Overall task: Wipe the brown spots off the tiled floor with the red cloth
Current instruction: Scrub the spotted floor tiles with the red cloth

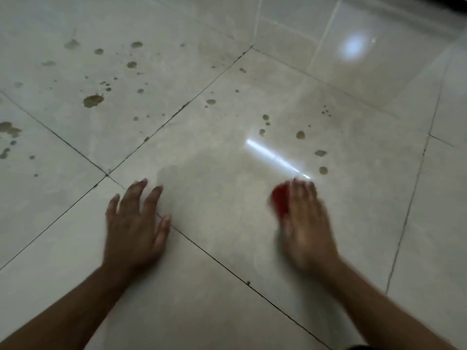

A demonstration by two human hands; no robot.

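My right hand (307,223) presses flat on the red cloth (280,201), which shows only as a red patch at the hand's left edge; the hand is blurred. Brown spots (320,153) lie just beyond it on the same pale tile. A larger brown spot (93,100) and several smaller ones dot the tile at the far left. My left hand (135,224) rests flat on the tiled floor (214,193), fingers spread, holding nothing.
Dark grout lines cross the glossy floor diagonally. More brown spots (8,128) sit at the left edge. Bright light reflections (353,46) show at the upper right and in a streak near the cloth.
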